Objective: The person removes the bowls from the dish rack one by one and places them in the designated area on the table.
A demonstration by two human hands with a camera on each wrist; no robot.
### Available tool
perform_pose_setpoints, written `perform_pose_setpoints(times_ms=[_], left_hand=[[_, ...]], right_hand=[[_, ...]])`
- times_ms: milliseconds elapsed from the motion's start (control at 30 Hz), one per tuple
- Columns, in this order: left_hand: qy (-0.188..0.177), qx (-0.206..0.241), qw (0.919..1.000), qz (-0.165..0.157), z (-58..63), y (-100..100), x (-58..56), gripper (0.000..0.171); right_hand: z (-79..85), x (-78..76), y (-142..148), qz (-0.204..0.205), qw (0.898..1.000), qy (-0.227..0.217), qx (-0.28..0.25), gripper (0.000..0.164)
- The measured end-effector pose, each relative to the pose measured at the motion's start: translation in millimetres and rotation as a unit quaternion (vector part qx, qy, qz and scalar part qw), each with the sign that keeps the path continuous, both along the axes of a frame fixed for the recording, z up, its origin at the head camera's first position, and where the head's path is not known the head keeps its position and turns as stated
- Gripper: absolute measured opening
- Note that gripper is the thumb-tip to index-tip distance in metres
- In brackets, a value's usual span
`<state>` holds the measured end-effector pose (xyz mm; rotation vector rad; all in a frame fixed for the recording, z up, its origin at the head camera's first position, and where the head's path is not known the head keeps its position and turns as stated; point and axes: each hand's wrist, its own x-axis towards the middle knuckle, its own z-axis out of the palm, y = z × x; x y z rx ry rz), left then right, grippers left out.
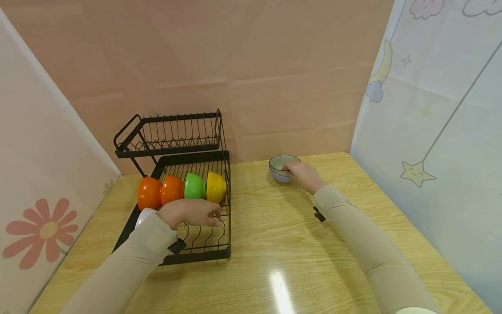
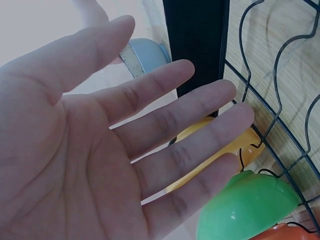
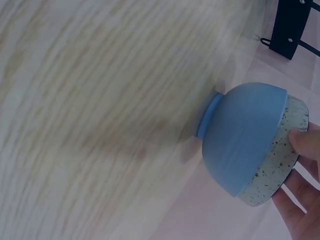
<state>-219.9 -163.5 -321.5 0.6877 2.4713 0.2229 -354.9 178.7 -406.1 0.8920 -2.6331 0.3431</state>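
My right hand (image 1: 303, 174) pinches the rim of a bowl (image 1: 280, 177) near the back of the table. In the right wrist view the bowl (image 3: 245, 135) is blue below, with a speckled pale band at the top. The thumb presses the band from outside, and the other fingers are on the far side. My left hand (image 1: 196, 212) hovers over the front of a black dish rack (image 1: 196, 259), holding nothing. In the left wrist view the left hand (image 2: 120, 140) has its fingers spread, close to a yellow bowl (image 2: 245, 147) and a green bowl (image 2: 250, 205).
Two orange bowls (image 1: 149, 194), the green one and the yellow one stand tilted in a row on the rack's lower tier. A white rounded piece (image 1: 145, 215) shows partly behind the left sleeve. An upper wire tier (image 1: 172, 152) overhangs the back. Fabric walls (image 1: 274, 113) enclose the table.
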Motion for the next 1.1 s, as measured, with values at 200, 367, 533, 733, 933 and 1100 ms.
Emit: perform_pose_setpoints(times_ms=[200, 367, 533, 733, 933, 1100], left_hand=[[0.000, -0.005, 1.0000, 0.003, 1.3, 0, -0.5, 0.023], [0.004, -0.009, 0.9999, 0.003, -0.3, 0, -2.8, 0.023], [0.005, -0.005, 1.0000, 0.001, -2.1, 0, -4.0, 0.023], [0.006, -0.007, 1.0000, 0.001, -1.7, 0, -3.8, 0.025], [0.000, 0.001, 1.0000, 0.000, -0.7, -1, -2.3, 0.024], [0.004, 0.000, 1.0000, -0.002, -0.5, -1, -1.7, 0.023]], right_hand=[[-4.2, -0.4, 0, -0.002, 1.000, 0.002, 0.007, 0.013], [-4.2, -1.3, -1, 0.002, 1.000, 0.005, 0.006, 0.014], [-3.7, -1.7, 0, -0.001, 1.000, 0.002, 0.007, 0.015], [0.7, -0.2, 1, 0.017, 1.000, -0.024, 0.006, 0.025], [18.6, 11.8, 0, 0.029, 0.998, -0.063, -0.011, 0.037], [34.5, 26.1, 0, 0.060, 0.997, -0.044, -0.026, 0.035]])
